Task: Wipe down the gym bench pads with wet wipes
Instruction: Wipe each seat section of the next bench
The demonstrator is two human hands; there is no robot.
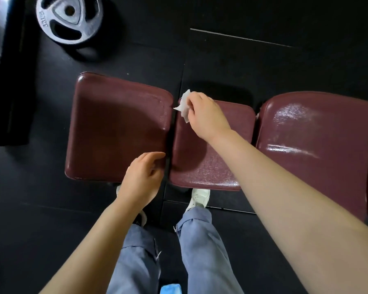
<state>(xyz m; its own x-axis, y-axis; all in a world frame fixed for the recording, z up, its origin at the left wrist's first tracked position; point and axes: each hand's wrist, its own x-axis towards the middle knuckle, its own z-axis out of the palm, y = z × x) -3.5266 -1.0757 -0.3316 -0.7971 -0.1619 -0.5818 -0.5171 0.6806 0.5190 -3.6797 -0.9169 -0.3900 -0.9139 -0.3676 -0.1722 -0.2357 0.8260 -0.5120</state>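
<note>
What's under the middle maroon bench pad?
Under the middle maroon vinyl bench pad: a white sneaker pokes out on black rubber floor. The bench frame is hidden by the pad.

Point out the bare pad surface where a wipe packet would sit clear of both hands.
Free: most of the left pad, beyond the left hand; also the shiny right pad. Crowded: the middle pad, under the right hand gripping the wipe.

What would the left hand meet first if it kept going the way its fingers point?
Probably the gap between the left pad and middle pad: the left hand points up-right, fingertips almost at that edge. Height above the pad is unclear.
</note>
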